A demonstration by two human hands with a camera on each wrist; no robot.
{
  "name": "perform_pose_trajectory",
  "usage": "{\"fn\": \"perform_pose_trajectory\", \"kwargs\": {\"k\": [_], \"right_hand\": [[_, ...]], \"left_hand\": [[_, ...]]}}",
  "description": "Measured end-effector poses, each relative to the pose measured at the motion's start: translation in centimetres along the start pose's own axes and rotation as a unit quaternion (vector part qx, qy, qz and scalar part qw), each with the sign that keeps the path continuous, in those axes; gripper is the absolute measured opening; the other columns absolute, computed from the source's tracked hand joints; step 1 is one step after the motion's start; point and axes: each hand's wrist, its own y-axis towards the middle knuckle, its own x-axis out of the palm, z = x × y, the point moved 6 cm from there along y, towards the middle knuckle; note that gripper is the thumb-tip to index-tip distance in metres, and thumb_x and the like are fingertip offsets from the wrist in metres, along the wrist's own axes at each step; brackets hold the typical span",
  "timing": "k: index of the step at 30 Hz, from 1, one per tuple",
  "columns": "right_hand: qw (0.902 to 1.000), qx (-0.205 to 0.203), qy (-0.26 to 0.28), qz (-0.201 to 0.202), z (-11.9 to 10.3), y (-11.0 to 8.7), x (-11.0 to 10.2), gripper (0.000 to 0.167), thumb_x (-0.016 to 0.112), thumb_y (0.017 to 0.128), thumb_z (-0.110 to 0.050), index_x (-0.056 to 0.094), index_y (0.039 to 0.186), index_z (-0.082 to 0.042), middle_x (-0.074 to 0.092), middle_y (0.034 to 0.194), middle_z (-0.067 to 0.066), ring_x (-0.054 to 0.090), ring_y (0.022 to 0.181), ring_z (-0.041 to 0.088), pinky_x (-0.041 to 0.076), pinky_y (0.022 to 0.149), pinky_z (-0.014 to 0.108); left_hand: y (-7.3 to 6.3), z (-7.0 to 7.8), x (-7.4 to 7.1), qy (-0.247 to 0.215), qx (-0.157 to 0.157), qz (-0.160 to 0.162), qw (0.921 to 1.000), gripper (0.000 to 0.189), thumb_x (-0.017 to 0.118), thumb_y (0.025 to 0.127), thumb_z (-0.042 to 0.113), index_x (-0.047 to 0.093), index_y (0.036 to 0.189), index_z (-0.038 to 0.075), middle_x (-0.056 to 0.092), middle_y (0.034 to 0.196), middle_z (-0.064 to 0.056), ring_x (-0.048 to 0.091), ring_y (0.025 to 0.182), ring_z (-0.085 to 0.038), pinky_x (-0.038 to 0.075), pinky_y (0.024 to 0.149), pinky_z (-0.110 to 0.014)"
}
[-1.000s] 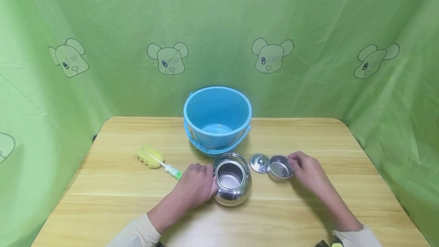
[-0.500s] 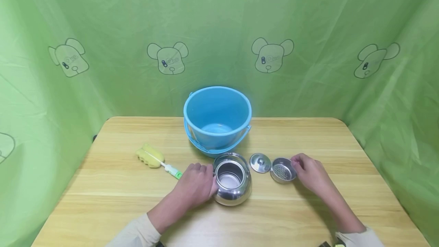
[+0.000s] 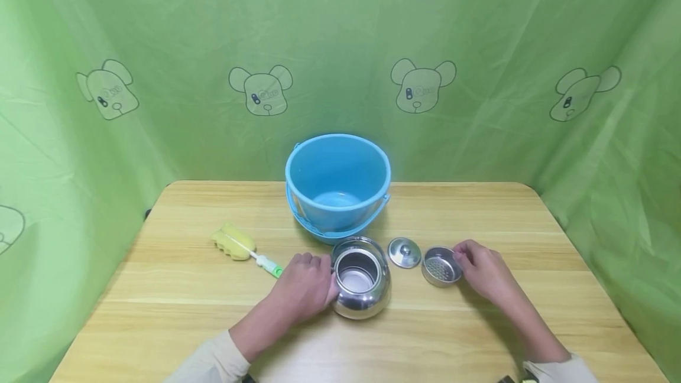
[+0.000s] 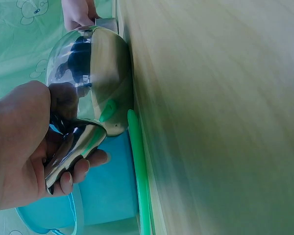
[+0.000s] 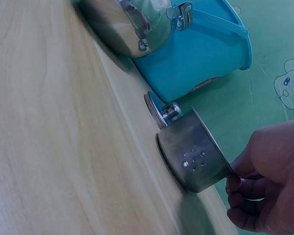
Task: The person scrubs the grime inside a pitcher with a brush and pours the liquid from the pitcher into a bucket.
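Note:
A shiny steel teapot (image 3: pixel 362 307) stands upright without its lid. My left hand (image 3: pixel 304 287) grips its spout (image 4: pixel 73 154), the fingers curled round it in the left wrist view. To the right, my right hand (image 3: pixel 485 270) pinches the rim of a small perforated steel strainer basket (image 3: pixel 440 269). Holes show in the basket's side in the right wrist view, where it is upright at the table surface. Between teapot and basket lies the round steel lid (image 3: pixel 404 252), knob up. The handle of the teapot leans back toward the bucket.
Behind the teapot is a blue bucket (image 3: pixel 338 208) with its handle hanging down in front. A yellow sponge brush (image 3: pixel 234 242) lies left, its green and white handle reaching toward my left hand. A green curtain (image 3: pixel 340 28) closes off the back and sides of the wooden table (image 3: pixel 415 336).
My right hand has drawn the strainer basket a little to the right and nearer, and a gap now separates it from the lid. The left hand and the teapot stay put.

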Motion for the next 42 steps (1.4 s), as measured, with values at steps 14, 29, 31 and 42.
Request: {"fn": "perform_pose_trajectory", "kwargs": {"k": [14,29,31,42], "right_hand": [[0.9998,0.009,0.002,-0.015,0.27,-0.08,0.09,0.028,0.053,0.104,-0.013,0.064,0.119,0.009,0.072,0.11,0.029,0.069,0.103,0.045,0.057,0.088,0.059],[0.9997,0.015,0.004,-0.021,0.32,0.04,-0.45,0.028,0.055,0.105,-0.017,0.066,0.119,0.005,0.073,0.108,0.022,0.069,0.098,0.035,0.057,0.083,0.051],[0.9996,0.016,0.01,-0.02,0.3,0.07,-0.51,0.028,0.054,0.106,-0.017,0.065,0.12,0.005,0.072,0.109,0.023,0.068,0.098,0.034,0.057,0.083,0.052],[0.9999,0.004,0.016,-0.002,-0.55,-0.08,-0.8,0.027,0.056,0.105,-0.016,0.065,0.12,0.005,0.071,0.112,0.025,0.067,0.106,0.042,0.055,0.091,0.059]], "left_hand": [[0.0,0.04,-0.16,0.004,-0.001,0.002,1.0,0.033,0.056,0.1,0.04,0.06,0.09,0.009,0.053,0.066,0.0,0.048,0.062,-0.016,0.046,0.063,-0.028],[0.03,-0.01,0.05,-0.004,-0.005,-0.009,0.9999,0.034,0.054,0.101,0.04,0.059,0.09,0.009,0.055,0.067,-0.001,0.05,0.063,-0.017,0.048,0.066,-0.029],[0.02,-0.02,0.0,-0.005,-0.005,-0.007,0.9999,0.034,0.054,0.101,0.04,0.059,0.09,0.009,0.055,0.067,-0.001,0.05,0.063,-0.017,0.048,0.066,-0.029],[0.07,-0.01,0.08,-0.007,-0.006,-0.017,0.9998,0.035,0.053,0.102,0.04,0.06,0.091,0.008,0.054,0.068,-0.001,0.048,0.063,-0.017,0.048,0.066,-0.029]]}}
